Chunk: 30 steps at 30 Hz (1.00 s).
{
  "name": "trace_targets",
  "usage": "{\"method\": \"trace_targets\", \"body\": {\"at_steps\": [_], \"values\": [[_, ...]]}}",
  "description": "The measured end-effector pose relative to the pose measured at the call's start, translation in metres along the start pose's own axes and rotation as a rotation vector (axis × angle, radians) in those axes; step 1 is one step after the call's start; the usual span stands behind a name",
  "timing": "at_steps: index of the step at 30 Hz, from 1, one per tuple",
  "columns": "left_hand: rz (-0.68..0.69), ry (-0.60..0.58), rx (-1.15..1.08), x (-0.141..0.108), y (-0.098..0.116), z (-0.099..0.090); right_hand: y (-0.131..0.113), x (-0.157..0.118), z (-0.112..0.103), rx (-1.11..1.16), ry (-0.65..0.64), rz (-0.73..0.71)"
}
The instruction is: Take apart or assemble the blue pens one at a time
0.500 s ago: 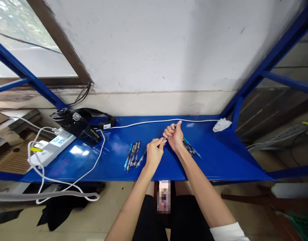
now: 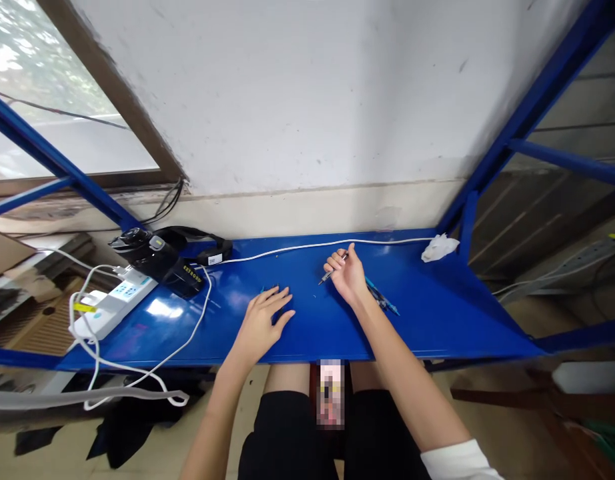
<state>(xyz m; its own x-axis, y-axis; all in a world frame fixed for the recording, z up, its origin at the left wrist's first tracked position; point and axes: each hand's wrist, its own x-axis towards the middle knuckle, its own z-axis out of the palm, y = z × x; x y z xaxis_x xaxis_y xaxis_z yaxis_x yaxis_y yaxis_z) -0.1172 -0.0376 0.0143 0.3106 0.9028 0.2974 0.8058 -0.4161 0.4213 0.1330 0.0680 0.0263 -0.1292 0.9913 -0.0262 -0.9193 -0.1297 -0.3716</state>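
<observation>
My right hand (image 2: 346, 272) is closed around a dark pen (image 2: 326, 276), whose tip points down and left over the blue table (image 2: 307, 333). My left hand (image 2: 265, 319) has its fingers spread, palm down, over the pens at the left; only bits of those pens (image 2: 262, 289) show past its fingertips. Beside my right wrist several blue and dark pens (image 2: 383, 299) lie together, partly hidden by the forearm. A tiny light piece lies on the table between the hands.
A black bottle (image 2: 162, 263) leans by a white power strip (image 2: 115, 300) at the left, with a black strap (image 2: 202, 243) behind it. A white cable (image 2: 297, 247) runs along the back to crumpled white tissue (image 2: 439, 248). Blue frame posts stand at both sides.
My left hand has let go of the pen and moved left and down, over the left group of pens. My right hand keeps its pen. The view has shifted slightly.
</observation>
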Motion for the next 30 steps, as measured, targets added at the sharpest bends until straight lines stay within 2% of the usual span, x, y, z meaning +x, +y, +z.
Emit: {"method": "trace_targets", "body": {"at_steps": [4,7,16,20,24,30], "values": [[0.002,-0.025,0.0,-0.018,-0.017,-0.001,-0.004,-0.006,-0.002,0.081,-0.047,0.033],[-0.033,0.003,-0.008,-0.019,-0.021,0.006,-0.006,-0.008,-0.004,0.139,-0.035,0.026],[-0.061,0.058,-0.054,0.021,-0.034,0.021,-0.006,-0.011,-0.005,0.12,-0.005,-0.061],[-0.057,0.109,-0.062,0.024,-0.04,0.026,-0.005,-0.012,-0.003,0.096,-0.025,-0.075],[-0.06,0.156,-0.062,0.017,-0.039,0.026,-0.001,-0.012,0.003,0.0,-0.046,-0.11],[-0.05,0.17,-0.067,0.013,-0.032,0.023,0.011,-0.007,0.007,-0.254,0.026,-0.093]]}}
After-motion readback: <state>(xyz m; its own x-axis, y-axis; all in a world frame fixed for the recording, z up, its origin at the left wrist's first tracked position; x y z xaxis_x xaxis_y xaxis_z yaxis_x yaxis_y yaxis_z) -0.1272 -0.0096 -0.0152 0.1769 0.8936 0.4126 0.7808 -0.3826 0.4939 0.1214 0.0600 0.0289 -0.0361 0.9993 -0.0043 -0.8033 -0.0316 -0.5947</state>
